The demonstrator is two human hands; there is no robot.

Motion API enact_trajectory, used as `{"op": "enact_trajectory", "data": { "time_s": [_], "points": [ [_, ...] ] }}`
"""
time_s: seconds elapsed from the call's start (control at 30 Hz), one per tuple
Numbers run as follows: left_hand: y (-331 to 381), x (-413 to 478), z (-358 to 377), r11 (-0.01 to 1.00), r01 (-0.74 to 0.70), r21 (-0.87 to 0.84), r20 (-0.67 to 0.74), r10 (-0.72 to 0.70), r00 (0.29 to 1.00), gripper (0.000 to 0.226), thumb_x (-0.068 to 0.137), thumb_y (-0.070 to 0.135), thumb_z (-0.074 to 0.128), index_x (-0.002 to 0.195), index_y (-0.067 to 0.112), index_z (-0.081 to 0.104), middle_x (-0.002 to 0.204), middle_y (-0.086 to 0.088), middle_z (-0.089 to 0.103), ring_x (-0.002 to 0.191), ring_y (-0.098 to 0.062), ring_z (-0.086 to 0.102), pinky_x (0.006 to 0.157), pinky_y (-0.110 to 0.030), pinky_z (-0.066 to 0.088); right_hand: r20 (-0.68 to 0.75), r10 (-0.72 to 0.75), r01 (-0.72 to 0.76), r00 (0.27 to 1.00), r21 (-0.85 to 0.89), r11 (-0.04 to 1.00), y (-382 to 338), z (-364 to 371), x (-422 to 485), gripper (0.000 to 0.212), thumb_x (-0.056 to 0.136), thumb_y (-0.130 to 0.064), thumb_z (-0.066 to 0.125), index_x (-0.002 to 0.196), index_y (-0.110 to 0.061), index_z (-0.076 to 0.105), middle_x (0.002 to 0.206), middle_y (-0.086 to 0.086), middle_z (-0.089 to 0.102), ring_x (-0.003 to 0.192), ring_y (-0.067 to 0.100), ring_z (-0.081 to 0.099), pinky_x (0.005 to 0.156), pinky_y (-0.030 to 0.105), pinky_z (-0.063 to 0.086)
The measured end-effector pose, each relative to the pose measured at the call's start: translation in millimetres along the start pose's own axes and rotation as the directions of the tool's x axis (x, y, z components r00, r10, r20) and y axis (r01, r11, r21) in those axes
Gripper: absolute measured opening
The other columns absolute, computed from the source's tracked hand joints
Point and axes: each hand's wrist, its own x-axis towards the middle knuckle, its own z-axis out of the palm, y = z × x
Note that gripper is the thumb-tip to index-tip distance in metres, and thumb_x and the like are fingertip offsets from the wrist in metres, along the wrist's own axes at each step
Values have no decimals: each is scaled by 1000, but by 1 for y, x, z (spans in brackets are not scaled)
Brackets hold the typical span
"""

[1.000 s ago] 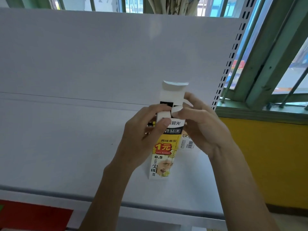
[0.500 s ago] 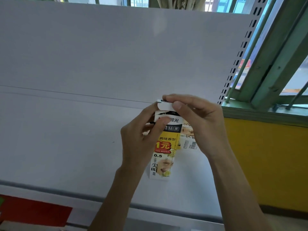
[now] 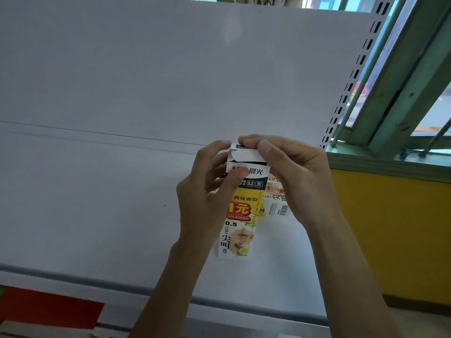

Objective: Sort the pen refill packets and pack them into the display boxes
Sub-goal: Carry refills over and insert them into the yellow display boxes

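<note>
Where the two hands meet at the centre of the frame, a narrow display box (image 3: 240, 215) printed in yellow, white and black is held nearly upright over the white shelf (image 3: 97, 203); whether its lower end touches the shelf cannot be confirmed. The left hand (image 3: 207, 191) grips the box's upper left side, thumb pressed on the front panel. The right hand (image 3: 292, 172) has its fingers curled over the top flap (image 3: 244, 156), which is folded down at the box's upper end. A white back panel (image 3: 146, 69) stands behind, with a perforated upright (image 3: 353, 76) at upper right. A green window frame (image 3: 402, 93) and a yellow wall (image 3: 390, 228) occupy the right of the frame; a red strip (image 3: 48, 306) lies at lower left.
</note>
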Motion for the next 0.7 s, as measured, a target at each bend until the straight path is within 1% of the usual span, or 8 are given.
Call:
{"op": "enact_trajectory", "data": {
  "time_s": [0.2,0.27,0.33,0.4,0.47,0.53,0.6,0.7],
  "points": [
    [-2,2,-2,1000,-5,27,19,4,1000,28,78,44,55,104,40,47,91,13,68,79,1,68,59,-9,48,13,-75,76,997,-81,994,5,2,-4,14,80,-8,61,85,-14,73,95,0,72,99,15,65,76,23,53],
    [-4,2,-2,998,-10,56,27,8,1000,27,79,46,53,106,41,50,92,12,68,81,0,68,60,-9,49,22,-118,119,993,-116,986,10,1,-6,12,80,-10,64,85,-16,72,97,-2,72,105,15,63,81,27,53],
    [-5,2,-2,997,4,74,30,-7,1000,30,80,48,50,109,41,51,95,20,66,85,2,66,63,-11,51,42,-193,197,980,-190,962,17,0,-9,11,80,-16,63,85,-17,73,99,-2,70,110,17,59,89,35,51],
    [-5,3,-2,1000,24,11,44,-24,999,29,81,46,50,108,39,53,100,28,63,92,3,65,67,-15,53,58,-237,243,970,-239,940,22,1,-10,14,78,-18,64,90,-15,70,104,0,67,112,19,57,91,38,49],
    [-6,4,-3,998,-2,-65,72,6,997,22,84,37,51,104,34,56,111,23,61,98,-3,64,72,-19,53,68,-230,240,971,-257,936,23,1,-9,18,77,-19,66,94,-18,68,109,2,62,110,20,57,87,37,50],
    [-5,5,-5,992,0,-130,102,13,995,12,83,32,54,91,38,61,119,11,60,102,-10,63,75,-25,54,82,-207,221,975,-265,938,24,1,-8,23,75,-20,68,98,-21,66,116,1,56,111,17,55,83,32,51],
    [-5,8,-6,978,24,-205,96,-5,995,13,79,31,60,83,43,63,117,4,61,101,-15,64,74,-30,55,113,-126,153,986,-273,950,30,-1,-12,44,70,-21,72,110,-30,59,126,-1,48,116,15,51,85,30,52],
    [-8,15,-9,990,45,-131,-129,-62,990,12,79,24,67,77,34,60,112,4,62,93,-10,67,66,-28,55,84,205,-156,975,-394,906,49,-1,-28,98,57,-28,83,135,-42,26,136,-13,39,120,8,48,91,38,51]
  ]
}}
